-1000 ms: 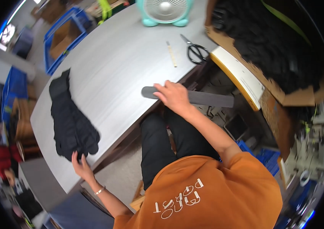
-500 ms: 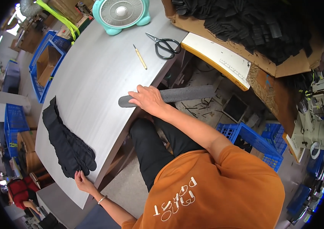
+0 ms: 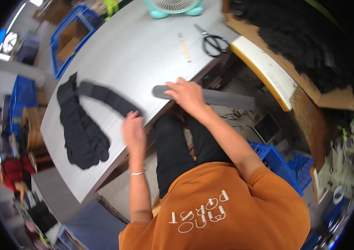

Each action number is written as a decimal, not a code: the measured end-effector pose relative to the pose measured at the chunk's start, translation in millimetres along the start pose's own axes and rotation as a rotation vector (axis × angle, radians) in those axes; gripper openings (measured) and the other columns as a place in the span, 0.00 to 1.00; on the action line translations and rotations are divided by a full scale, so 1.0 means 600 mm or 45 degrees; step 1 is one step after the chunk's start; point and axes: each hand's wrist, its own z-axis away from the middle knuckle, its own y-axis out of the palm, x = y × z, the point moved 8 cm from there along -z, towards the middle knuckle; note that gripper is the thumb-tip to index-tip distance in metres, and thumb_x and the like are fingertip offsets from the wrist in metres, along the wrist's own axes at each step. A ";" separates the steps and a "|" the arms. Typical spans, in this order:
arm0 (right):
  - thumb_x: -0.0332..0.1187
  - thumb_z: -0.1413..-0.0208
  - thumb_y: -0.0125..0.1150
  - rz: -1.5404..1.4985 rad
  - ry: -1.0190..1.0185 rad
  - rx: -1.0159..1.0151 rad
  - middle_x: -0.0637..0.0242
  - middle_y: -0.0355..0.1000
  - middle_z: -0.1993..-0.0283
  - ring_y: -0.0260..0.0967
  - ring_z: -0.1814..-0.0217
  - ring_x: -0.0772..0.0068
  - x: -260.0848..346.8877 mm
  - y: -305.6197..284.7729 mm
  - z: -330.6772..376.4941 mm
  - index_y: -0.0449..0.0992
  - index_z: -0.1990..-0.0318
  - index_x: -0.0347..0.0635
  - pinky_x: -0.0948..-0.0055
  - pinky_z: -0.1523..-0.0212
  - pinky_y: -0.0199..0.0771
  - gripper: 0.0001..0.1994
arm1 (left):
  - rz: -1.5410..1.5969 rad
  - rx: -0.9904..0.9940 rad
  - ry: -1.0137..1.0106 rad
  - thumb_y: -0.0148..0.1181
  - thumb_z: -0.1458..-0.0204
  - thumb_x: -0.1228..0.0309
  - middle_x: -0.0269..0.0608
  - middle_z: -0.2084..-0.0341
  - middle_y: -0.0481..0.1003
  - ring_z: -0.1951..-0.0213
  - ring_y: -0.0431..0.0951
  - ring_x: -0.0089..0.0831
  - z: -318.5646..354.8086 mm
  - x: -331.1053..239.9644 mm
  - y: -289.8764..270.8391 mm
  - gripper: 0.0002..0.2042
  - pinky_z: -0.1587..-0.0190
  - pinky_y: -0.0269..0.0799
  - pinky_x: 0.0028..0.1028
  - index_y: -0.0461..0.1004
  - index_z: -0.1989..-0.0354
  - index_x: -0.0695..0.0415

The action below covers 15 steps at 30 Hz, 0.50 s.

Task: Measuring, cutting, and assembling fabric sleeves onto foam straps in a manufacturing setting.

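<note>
At hands (image 3: 133,131) (image 3: 188,98), black strip (image 3: 109,97), grey strip (image 3: 227,99) right

Twelve o'clock has one turquoise fan (image 3: 174,5) and one slim tan tool (image 3: 185,49); one o'clock, one pair of scissors (image 3: 205,36); two, one grey bar (image 3: 222,98). Ten has one black strip (image 3: 108,97); nine, one black bundle (image 3: 81,133).

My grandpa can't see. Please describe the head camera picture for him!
A person's left hand holds a black strip by one end, near more black strips on a grey table. The right hand holds a long grey piece reaching past the table's edge. Beyond are black-handled scissors, a thin tool and a turquoise fan.
</note>
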 end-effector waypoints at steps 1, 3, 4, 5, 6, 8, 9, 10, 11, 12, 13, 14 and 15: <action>0.46 0.47 0.64 -0.041 0.108 0.065 0.64 0.72 0.68 0.73 0.67 0.55 -0.018 -0.003 0.003 0.82 0.55 0.54 0.60 0.68 0.71 0.14 | -0.015 0.059 0.097 0.60 0.44 0.72 0.46 0.45 0.73 0.38 0.68 0.46 0.006 -0.043 0.026 0.10 0.32 0.51 0.45 0.76 0.54 0.56; 0.43 0.46 0.65 -0.149 0.158 0.082 0.63 0.73 0.67 0.74 0.66 0.54 -0.027 -0.021 0.017 0.81 0.55 0.52 0.62 0.67 0.72 0.14 | 0.042 0.037 0.070 0.63 0.47 0.74 0.44 0.42 0.71 0.35 0.65 0.44 0.020 -0.077 0.038 0.14 0.30 0.46 0.47 0.75 0.51 0.56; 0.41 0.47 0.65 -0.227 0.137 0.041 0.62 0.74 0.67 0.74 0.67 0.53 -0.030 -0.029 0.029 0.80 0.57 0.49 0.60 0.68 0.71 0.12 | 0.036 0.028 0.050 0.63 0.47 0.74 0.44 0.42 0.71 0.35 0.65 0.44 0.024 -0.087 0.032 0.14 0.30 0.46 0.47 0.75 0.51 0.56; 0.39 0.47 0.65 -0.302 0.119 -0.002 0.60 0.74 0.66 0.74 0.69 0.53 -0.032 -0.036 0.038 0.79 0.60 0.47 0.58 0.68 0.71 0.10 | 0.033 0.026 0.043 0.64 0.48 0.75 0.44 0.42 0.71 0.35 0.65 0.45 0.027 -0.099 0.025 0.15 0.30 0.46 0.47 0.75 0.50 0.55; 0.39 0.47 0.65 -0.305 0.108 0.017 0.60 0.74 0.66 0.74 0.69 0.53 -0.026 -0.042 0.046 0.79 0.60 0.47 0.58 0.68 0.71 0.10 | 0.032 0.023 0.031 0.65 0.49 0.76 0.43 0.42 0.71 0.35 0.65 0.45 0.032 -0.102 0.019 0.17 0.30 0.47 0.47 0.75 0.50 0.55; 0.32 0.47 0.62 -0.447 0.324 0.311 0.60 0.75 0.65 0.73 0.69 0.54 -0.029 -0.028 0.068 0.74 0.60 0.42 0.59 0.67 0.71 0.08 | 0.033 0.031 0.023 0.64 0.49 0.76 0.44 0.42 0.71 0.35 0.65 0.45 0.042 -0.074 0.019 0.16 0.30 0.47 0.47 0.75 0.51 0.55; 0.32 0.47 0.62 -0.445 0.313 0.322 0.60 0.75 0.65 0.73 0.69 0.54 -0.020 -0.035 0.073 0.74 0.60 0.42 0.59 0.67 0.71 0.08 | 0.035 0.043 0.037 0.64 0.49 0.77 0.44 0.43 0.72 0.35 0.65 0.46 0.040 -0.064 0.020 0.15 0.31 0.48 0.47 0.76 0.51 0.55; 0.30 0.47 0.59 -0.469 0.398 0.389 0.59 0.74 0.66 0.73 0.69 0.54 -0.017 -0.035 0.084 0.72 0.60 0.41 0.59 0.67 0.71 0.08 | 0.046 -0.021 0.030 0.62 0.49 0.79 0.44 0.46 0.74 0.38 0.68 0.45 0.037 -0.056 0.019 0.12 0.33 0.55 0.45 0.78 0.55 0.57; 0.27 0.47 0.57 -0.492 0.483 0.456 0.59 0.74 0.66 0.72 0.70 0.55 -0.015 -0.032 0.097 0.70 0.59 0.41 0.59 0.67 0.70 0.08 | 0.043 -0.032 0.018 0.62 0.49 0.79 0.44 0.46 0.74 0.38 0.68 0.45 0.039 -0.051 0.022 0.12 0.33 0.55 0.45 0.78 0.55 0.57; 0.25 0.46 0.55 -0.584 0.454 0.389 0.61 0.73 0.69 0.70 0.71 0.71 -0.013 -0.036 0.106 0.71 0.56 0.38 0.72 0.68 0.67 0.10 | 0.130 -0.129 -0.018 0.61 0.48 0.80 0.44 0.48 0.75 0.40 0.70 0.44 0.030 -0.064 0.011 0.11 0.35 0.59 0.42 0.78 0.56 0.57; 0.25 0.46 0.55 -0.582 0.451 0.396 0.61 0.73 0.69 0.70 0.71 0.71 -0.007 -0.036 0.114 0.71 0.56 0.38 0.72 0.68 0.67 0.10 | 0.211 -0.227 -0.055 0.61 0.48 0.80 0.44 0.51 0.77 0.42 0.72 0.43 0.022 -0.078 -0.003 0.10 0.38 0.63 0.39 0.79 0.58 0.58; 0.24 0.47 0.55 -0.681 0.375 0.292 0.62 0.74 0.68 0.70 0.69 0.71 0.007 -0.046 0.114 0.71 0.54 0.38 0.72 0.67 0.68 0.12 | 0.185 -0.261 -0.056 0.61 0.47 0.79 0.44 0.57 0.79 0.50 0.77 0.39 0.012 -0.098 -0.015 0.09 0.45 0.69 0.32 0.79 0.57 0.59; 0.24 0.47 0.54 -0.782 0.294 0.192 0.62 0.74 0.68 0.71 0.68 0.71 0.025 -0.060 0.112 0.72 0.53 0.38 0.73 0.65 0.69 0.13 | 0.182 -0.271 -0.065 0.61 0.47 0.79 0.44 0.57 0.79 0.50 0.77 0.39 0.007 -0.112 -0.022 0.09 0.45 0.69 0.32 0.79 0.57 0.59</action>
